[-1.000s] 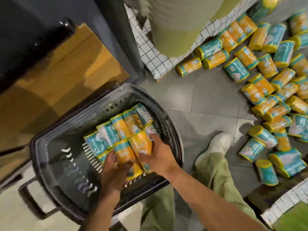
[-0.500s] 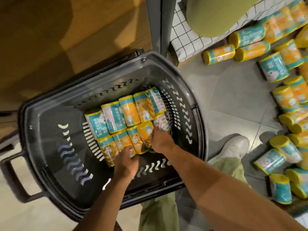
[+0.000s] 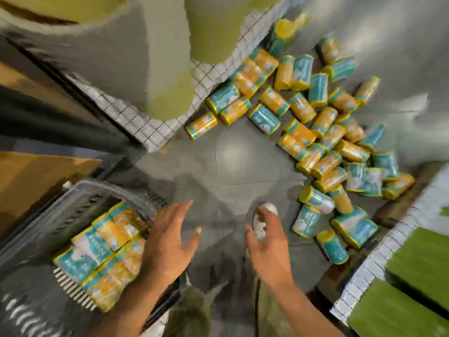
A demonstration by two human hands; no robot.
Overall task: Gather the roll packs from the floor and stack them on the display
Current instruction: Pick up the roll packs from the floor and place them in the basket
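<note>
The roll packs lie heaped on the floor forward-right of both hands, long axes mixed; the basket at left holds more; the right hand, nearer the heap, and the left hand hover spread and empty.

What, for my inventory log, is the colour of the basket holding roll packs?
The basket is dark grey; head view, though blurred.

Hands off packs; now open, empty

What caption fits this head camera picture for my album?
Open left hand and right hand hover between the filled basket and scattered roll packs.
</note>
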